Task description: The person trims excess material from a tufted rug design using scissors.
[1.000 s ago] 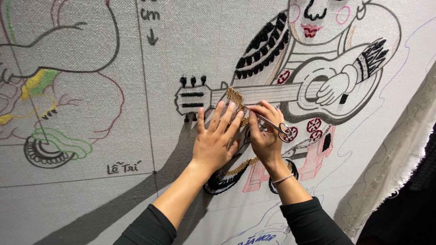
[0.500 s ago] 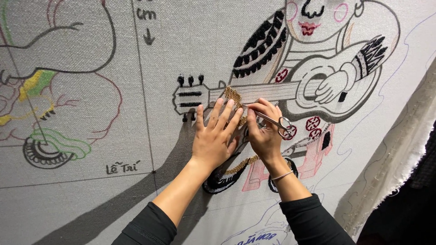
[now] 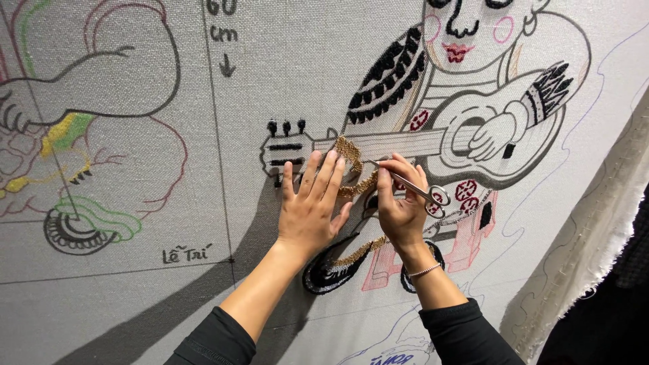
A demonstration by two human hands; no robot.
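The left hand (image 3: 312,209) lay flat on the cloth (image 3: 284,88), fingers spread, prob. to keep the weave taut beside the brown tufts (image 3: 351,165) of the drawn guitar neck. The right hand (image 3: 402,206) had its grip closed round small scissors (image 3: 416,189), tips aimed at the tufts just past the left fingertips, handle loops toward the wrist. Blades looked nearly shut, tho too small to be sure; held low, apparently for close trimming.
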